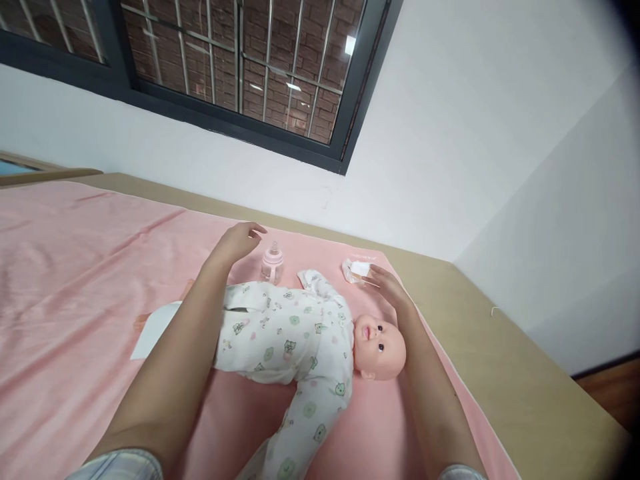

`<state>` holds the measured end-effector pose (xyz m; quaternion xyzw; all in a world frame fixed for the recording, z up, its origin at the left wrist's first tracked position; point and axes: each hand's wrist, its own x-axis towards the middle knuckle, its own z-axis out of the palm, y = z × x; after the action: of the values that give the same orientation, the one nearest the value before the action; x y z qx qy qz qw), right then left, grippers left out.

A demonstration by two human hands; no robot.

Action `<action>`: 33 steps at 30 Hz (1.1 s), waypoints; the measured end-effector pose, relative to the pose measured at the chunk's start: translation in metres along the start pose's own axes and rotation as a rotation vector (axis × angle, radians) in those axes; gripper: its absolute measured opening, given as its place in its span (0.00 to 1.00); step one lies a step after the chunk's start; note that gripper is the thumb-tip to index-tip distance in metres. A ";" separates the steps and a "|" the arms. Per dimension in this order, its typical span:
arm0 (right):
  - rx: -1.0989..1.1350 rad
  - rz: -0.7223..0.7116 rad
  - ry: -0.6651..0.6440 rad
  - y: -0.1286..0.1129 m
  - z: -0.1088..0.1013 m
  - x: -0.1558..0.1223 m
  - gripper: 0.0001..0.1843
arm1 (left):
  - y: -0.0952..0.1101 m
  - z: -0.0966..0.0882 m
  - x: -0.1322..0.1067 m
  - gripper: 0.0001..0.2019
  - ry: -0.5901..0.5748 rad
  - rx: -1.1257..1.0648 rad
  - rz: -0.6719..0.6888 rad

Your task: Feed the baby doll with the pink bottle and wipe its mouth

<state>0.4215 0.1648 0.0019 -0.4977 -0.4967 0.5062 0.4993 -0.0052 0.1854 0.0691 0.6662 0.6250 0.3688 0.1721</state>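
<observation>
A baby doll (383,347) lies on its back in a white printed outfit (295,327), its head towards the right. My left hand (240,241) hovers just left of a pink-topped baby bottle (273,263), its fingers bent forward and holding nothing. The bottle stands upright behind the doll's body. Beyond the doll's head, my right hand (387,285) reaches with spread fingers to the edge of a crumpled white tissue-like piece in clear plastic (355,269). Whether the fingertips press on it is hard to tell. My left forearm hides part of the doll's legs.
Pink cloth (90,267) covers most of the wooden surface (490,360). A flat white sheet (155,330) lies by the doll's feet. Behind are a white wall (425,133) and a dark-framed barred window (240,120). A small white hook-like piece (495,311) sits near the right wall.
</observation>
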 end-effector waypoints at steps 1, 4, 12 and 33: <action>0.019 -0.005 0.022 0.002 -0.001 -0.001 0.28 | 0.000 0.000 0.000 0.23 0.001 -0.004 0.005; 0.073 -0.058 0.070 0.002 -0.004 -0.003 0.30 | 0.001 -0.001 0.001 0.21 0.006 -0.024 0.031; -0.171 -0.474 0.492 0.002 -0.021 -0.016 0.14 | 0.004 -0.007 -0.001 0.29 -0.076 0.031 0.049; -0.678 -0.160 0.691 0.080 -0.014 -0.027 0.41 | 0.008 0.025 -0.009 0.23 -0.354 0.197 0.074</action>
<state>0.4347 0.1371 -0.0780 -0.7314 -0.4755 0.0813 0.4821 0.0191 0.1816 0.0555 0.7567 0.5931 0.1894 0.1996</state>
